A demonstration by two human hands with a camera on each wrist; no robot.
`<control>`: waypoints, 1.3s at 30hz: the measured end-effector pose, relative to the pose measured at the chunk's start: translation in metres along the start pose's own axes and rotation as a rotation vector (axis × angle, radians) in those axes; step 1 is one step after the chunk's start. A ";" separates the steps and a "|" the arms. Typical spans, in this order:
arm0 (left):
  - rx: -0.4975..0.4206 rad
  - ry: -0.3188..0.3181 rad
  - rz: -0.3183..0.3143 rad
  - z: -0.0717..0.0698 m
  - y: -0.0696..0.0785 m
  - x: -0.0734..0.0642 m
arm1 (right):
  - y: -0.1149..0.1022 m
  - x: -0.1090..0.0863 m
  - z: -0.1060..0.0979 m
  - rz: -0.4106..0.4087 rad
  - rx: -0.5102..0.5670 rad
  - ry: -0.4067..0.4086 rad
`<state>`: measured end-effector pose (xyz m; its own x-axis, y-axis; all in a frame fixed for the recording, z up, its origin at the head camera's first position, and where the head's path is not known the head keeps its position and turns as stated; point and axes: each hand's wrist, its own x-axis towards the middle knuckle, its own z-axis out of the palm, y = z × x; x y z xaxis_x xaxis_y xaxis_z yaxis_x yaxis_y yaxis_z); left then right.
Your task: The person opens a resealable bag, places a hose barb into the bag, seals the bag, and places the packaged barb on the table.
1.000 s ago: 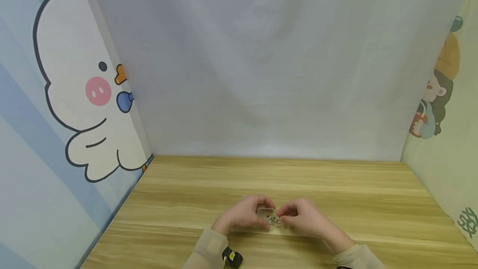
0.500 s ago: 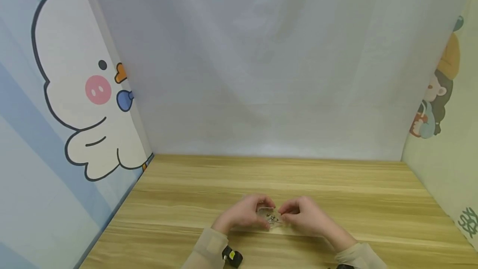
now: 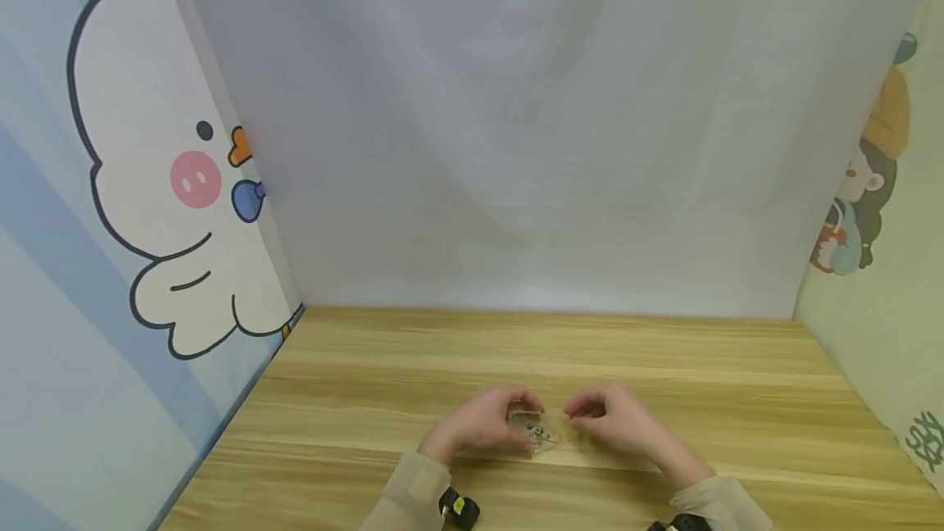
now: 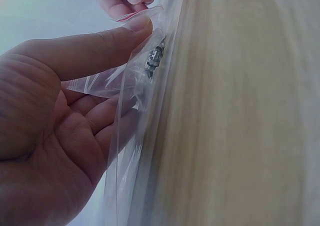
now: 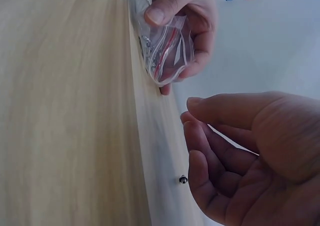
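Note:
My left hand (image 3: pixel 483 420) grips a small clear zip bag (image 5: pixel 172 68) close over the table, thumb on one face of it. Its mouth, edged by a red zip line, gapes toward the right side. Several small dark metal pieces (image 4: pixel 154 60) lie bunched inside. To the right of the bag, apart from it, my right hand (image 3: pixel 623 424) hovers with thumb and forefinger tips near each other and the other fingers loosely curled; nothing shows between them. A single small shiny metal piece (image 5: pixel 183 179) appears beside its fingers in the right wrist view.
The wood-grain table (image 3: pixel 369 367) spreads around both hands. A pale grey curtain (image 3: pixel 546 146) hangs behind its far edge. Printed cartoon walls stand at left (image 3: pixel 147 187) and right (image 3: pixel 878 310). A black wrist device (image 3: pixel 459 508) sits by the left sleeve.
My right hand has drawn back from the bag's mouth to the right, leaving a gap. The left hand and bag have stayed in place.

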<state>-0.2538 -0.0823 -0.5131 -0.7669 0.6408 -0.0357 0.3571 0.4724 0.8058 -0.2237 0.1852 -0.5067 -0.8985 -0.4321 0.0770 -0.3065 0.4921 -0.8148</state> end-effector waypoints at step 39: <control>0.010 0.008 0.003 0.001 0.000 0.003 | 0.024 0.001 -0.027 0.055 -0.065 0.090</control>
<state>-0.2554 -0.0794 -0.5136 -0.7703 0.6370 -0.0286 0.3643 0.4764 0.8002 -0.2405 0.2172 -0.5110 -0.9381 -0.3353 0.0868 -0.2733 0.5627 -0.7802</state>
